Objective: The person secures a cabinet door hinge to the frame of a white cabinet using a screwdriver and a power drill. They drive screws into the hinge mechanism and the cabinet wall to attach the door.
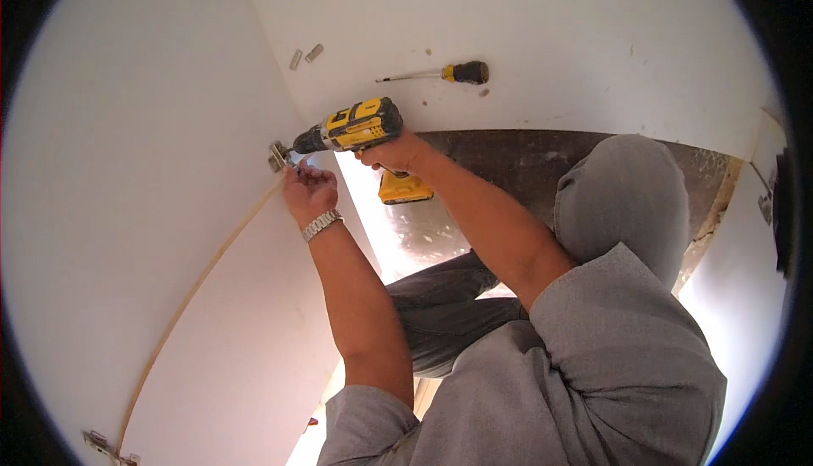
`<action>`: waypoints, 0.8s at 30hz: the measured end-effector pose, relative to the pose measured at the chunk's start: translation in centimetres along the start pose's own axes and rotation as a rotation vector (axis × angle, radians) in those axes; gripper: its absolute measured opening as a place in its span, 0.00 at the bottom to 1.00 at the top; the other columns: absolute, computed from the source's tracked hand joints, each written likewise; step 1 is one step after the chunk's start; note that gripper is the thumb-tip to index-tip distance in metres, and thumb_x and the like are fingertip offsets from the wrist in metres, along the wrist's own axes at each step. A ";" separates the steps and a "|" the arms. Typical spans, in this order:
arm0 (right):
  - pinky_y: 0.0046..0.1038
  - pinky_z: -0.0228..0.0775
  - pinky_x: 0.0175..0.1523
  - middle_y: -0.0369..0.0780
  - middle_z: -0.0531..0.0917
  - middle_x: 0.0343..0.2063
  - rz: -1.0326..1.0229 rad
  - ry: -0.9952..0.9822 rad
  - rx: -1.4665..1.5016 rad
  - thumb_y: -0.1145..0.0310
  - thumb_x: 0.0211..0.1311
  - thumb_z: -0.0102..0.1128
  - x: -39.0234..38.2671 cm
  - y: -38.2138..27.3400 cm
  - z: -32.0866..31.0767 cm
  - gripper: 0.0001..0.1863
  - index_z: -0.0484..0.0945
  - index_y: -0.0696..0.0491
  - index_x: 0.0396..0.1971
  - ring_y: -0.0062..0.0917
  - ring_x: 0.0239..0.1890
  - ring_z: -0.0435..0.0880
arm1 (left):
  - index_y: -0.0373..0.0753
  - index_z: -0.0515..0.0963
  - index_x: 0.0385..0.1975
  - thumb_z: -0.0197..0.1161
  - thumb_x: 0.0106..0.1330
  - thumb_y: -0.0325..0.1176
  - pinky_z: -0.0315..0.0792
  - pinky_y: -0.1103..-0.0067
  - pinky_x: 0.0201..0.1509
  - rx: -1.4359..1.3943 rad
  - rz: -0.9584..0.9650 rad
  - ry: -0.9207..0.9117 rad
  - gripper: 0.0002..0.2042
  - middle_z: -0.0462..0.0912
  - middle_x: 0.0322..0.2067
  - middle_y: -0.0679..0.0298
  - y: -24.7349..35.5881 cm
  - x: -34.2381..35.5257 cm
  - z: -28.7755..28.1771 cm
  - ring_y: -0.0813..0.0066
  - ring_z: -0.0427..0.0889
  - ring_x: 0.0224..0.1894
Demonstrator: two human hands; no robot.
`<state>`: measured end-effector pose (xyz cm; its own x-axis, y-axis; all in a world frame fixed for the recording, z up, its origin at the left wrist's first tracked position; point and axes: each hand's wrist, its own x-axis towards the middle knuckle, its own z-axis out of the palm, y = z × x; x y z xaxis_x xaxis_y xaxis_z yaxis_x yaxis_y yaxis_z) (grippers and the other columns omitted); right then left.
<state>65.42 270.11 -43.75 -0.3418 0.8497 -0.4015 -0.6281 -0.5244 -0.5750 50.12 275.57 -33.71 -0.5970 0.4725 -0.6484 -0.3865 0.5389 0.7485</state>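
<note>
My right hand (396, 152) grips a yellow and black cordless drill (360, 124) by its handle, with the yellow battery below the wrist. The drill points left, and its bit end meets a metal cabinet hinge (278, 157) on the white panel's edge. Just below the chuck, my left hand (312, 191), with a metal-band watch on the wrist, has its fingers curled together at the hinge. What those fingertips pinch is too small and partly hidden to make out.
A screwdriver (466, 72) with a black and yellow handle lies on the white board beyond the drill. Two small metal pieces (314, 53) lie to its left. Another hinge (102, 443) is at the lower left. A dark brown board (500, 157) lies past my right forearm.
</note>
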 end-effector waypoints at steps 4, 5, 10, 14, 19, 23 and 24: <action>0.23 0.72 0.27 0.36 0.81 0.24 0.002 -0.021 -0.010 0.74 0.43 0.61 0.5 0.5 -0.5 0.14 0.79 0.56 0.35 0.19 0.20 0.76 | 0.38 0.72 0.31 0.49 0.70 0.45 0.63 0.78 0.33 0.031 0.011 0.017 0.16 0.68 0.20 0.71 -0.3 0.1 0.6 0.79 0.64 0.22; 0.23 0.72 0.27 0.36 0.81 0.24 -0.005 -0.031 -0.016 0.74 0.43 0.61 0.4 0.3 -0.4 0.14 0.79 0.56 0.35 0.19 0.20 0.76 | 0.38 0.72 0.31 0.49 0.70 0.45 0.63 0.78 0.33 0.021 0.020 0.014 0.16 0.68 0.20 0.71 -0.1 0.3 0.4 0.79 0.64 0.22; 0.21 0.72 0.29 0.36 0.82 0.31 0.024 -0.054 0.070 0.76 0.43 0.65 -0.7 -1.0 -0.1 0.17 0.79 0.56 0.39 0.18 0.25 0.77 | 0.38 0.72 0.32 0.50 0.70 0.45 0.64 0.76 0.36 0.028 -0.019 -0.010 0.15 0.67 0.20 0.70 0.2 0.3 0.1 0.79 0.65 0.24; 0.20 0.74 0.27 0.35 0.83 0.31 -0.007 -0.020 0.083 0.69 0.47 0.68 -0.6 -0.3 0.3 0.18 0.79 0.56 0.40 0.17 0.23 0.77 | 0.39 0.72 0.31 0.51 0.69 0.44 0.64 0.75 0.37 0.046 -0.015 -0.030 0.14 0.68 0.21 0.71 0.1 0.3 0.3 0.79 0.65 0.24; 0.19 0.75 0.27 0.34 0.83 0.34 -0.045 0.040 0.158 0.65 0.50 0.69 -0.4 0.8 1.0 0.21 0.78 0.55 0.44 0.17 0.25 0.78 | 0.40 0.73 0.31 0.51 0.69 0.46 0.64 0.75 0.38 0.076 -0.010 0.012 0.15 0.68 0.20 0.71 0.2 0.7 0.3 0.79 0.66 0.23; 0.20 0.75 0.27 0.34 0.83 0.34 -0.092 0.098 0.165 0.64 0.50 0.69 0.1 1.3 1.2 0.21 0.78 0.54 0.44 0.17 0.25 0.78 | 0.41 0.73 0.31 0.50 0.70 0.47 0.64 0.75 0.38 0.107 -0.020 -0.012 0.15 0.68 0.19 0.73 0.2 0.5 0.1 0.79 0.65 0.23; 0.20 0.75 0.26 0.34 0.83 0.33 -0.107 0.110 0.160 0.64 0.51 0.68 0.0 1.3 1.1 0.20 0.78 0.54 0.44 0.17 0.25 0.78 | 0.41 0.73 0.30 0.49 0.70 0.47 0.64 0.75 0.38 0.108 -0.019 -0.021 0.15 0.68 0.19 0.73 0.2 0.5 0.0 0.80 0.65 0.23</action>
<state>63.80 269.48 -43.71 -0.1942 0.8844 -0.4243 -0.7624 -0.4082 -0.5021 49.74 275.86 -33.86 -0.5750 0.4754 -0.6659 -0.3188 0.6193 0.7175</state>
